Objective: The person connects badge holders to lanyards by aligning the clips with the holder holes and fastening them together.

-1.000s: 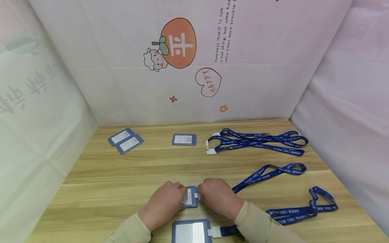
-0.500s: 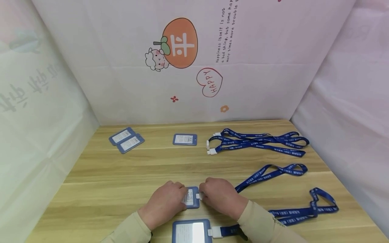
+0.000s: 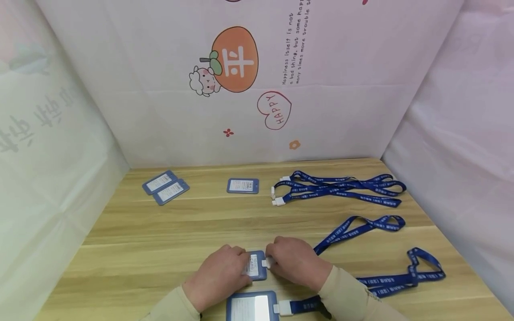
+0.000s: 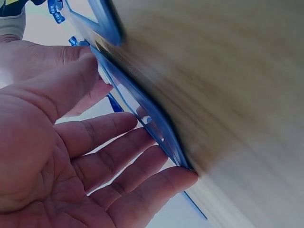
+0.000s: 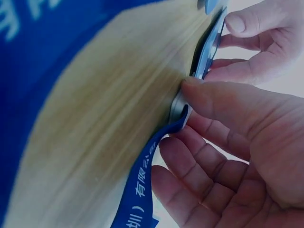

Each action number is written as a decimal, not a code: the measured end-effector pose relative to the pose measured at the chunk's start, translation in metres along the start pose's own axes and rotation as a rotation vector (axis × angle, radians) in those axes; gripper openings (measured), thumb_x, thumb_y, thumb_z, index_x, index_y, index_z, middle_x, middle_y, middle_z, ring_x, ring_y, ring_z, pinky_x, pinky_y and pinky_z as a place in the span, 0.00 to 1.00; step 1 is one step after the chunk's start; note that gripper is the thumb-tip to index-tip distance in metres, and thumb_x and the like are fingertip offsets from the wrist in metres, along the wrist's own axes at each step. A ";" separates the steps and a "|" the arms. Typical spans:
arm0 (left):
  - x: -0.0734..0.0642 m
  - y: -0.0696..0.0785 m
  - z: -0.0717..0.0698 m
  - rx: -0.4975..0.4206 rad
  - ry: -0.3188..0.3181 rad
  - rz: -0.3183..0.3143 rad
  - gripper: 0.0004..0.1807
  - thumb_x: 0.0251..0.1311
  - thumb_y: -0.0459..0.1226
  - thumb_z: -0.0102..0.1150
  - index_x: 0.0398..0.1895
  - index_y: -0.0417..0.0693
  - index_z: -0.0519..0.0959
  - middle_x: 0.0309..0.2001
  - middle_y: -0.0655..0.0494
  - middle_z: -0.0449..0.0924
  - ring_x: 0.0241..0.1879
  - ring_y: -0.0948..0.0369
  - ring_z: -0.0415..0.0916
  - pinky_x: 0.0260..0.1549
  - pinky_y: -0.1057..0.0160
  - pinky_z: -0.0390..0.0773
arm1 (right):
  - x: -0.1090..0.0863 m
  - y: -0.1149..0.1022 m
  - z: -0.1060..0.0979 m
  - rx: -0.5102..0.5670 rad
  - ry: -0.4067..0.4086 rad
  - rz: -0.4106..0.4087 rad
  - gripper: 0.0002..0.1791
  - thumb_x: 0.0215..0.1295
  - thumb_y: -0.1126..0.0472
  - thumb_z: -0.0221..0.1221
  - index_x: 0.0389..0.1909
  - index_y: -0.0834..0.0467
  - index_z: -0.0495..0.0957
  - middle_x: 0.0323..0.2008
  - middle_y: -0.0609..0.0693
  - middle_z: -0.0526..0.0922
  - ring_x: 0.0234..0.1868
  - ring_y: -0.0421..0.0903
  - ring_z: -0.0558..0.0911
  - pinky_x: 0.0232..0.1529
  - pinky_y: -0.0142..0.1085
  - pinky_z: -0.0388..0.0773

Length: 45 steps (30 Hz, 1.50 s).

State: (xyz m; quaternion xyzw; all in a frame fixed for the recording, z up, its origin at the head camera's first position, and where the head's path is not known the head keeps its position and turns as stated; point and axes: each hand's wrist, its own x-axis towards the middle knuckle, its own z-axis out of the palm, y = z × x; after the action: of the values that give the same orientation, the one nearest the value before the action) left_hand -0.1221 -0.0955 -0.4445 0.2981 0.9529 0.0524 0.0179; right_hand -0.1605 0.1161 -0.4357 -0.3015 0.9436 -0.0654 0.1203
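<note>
My left hand grips a blue ID card holder between thumb and fingers, covering its left part. In the left wrist view, the fingertips line the edge of this holder, which is close over the table. My right hand pinches the white clip of a blue lanyard, right at the slotted end of the holder. In the right wrist view, the printed strap runs from the clip down past the curled fingers. Part of the clip is hidden under the right thumb.
Closest to me lies a larger card holder joined by a white clip to another lanyard. At the back are two overlapping holders, a single holder and several lanyards. Printed cloth walls the wooden table.
Both hands, with the holder and clip, have shifted slightly toward me and to the right. The grips look the same, and the other holders and lanyards lie as before.
</note>
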 end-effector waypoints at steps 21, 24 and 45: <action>-0.005 0.006 -0.003 -0.011 -0.084 -0.015 0.37 0.59 0.63 0.69 0.59 0.45 0.84 0.52 0.51 0.86 0.40 0.61 0.78 0.45 0.61 0.85 | -0.019 0.039 -0.009 0.078 -0.081 0.099 0.11 0.59 0.52 0.75 0.39 0.47 0.85 0.32 0.40 0.80 0.31 0.38 0.75 0.35 0.35 0.79; -0.005 0.007 -0.003 -0.013 -0.102 -0.017 0.37 0.60 0.64 0.68 0.60 0.45 0.83 0.53 0.50 0.86 0.41 0.61 0.78 0.45 0.61 0.85 | -0.023 0.046 -0.010 0.083 -0.073 0.120 0.09 0.60 0.52 0.74 0.37 0.47 0.85 0.30 0.39 0.79 0.30 0.39 0.74 0.35 0.36 0.78; -0.009 0.009 -0.002 -0.007 -0.118 -0.027 0.38 0.60 0.65 0.67 0.62 0.47 0.82 0.57 0.51 0.84 0.47 0.59 0.79 0.51 0.58 0.85 | -0.040 0.089 -0.017 0.021 -0.034 0.215 0.06 0.66 0.50 0.70 0.33 0.47 0.85 0.27 0.40 0.79 0.30 0.42 0.73 0.36 0.41 0.76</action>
State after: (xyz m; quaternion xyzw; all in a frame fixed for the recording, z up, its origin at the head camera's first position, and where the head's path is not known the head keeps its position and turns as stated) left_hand -0.1095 -0.0936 -0.4414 0.2878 0.9539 0.0376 0.0758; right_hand -0.1826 0.2122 -0.4289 -0.1982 0.9676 -0.0569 0.1457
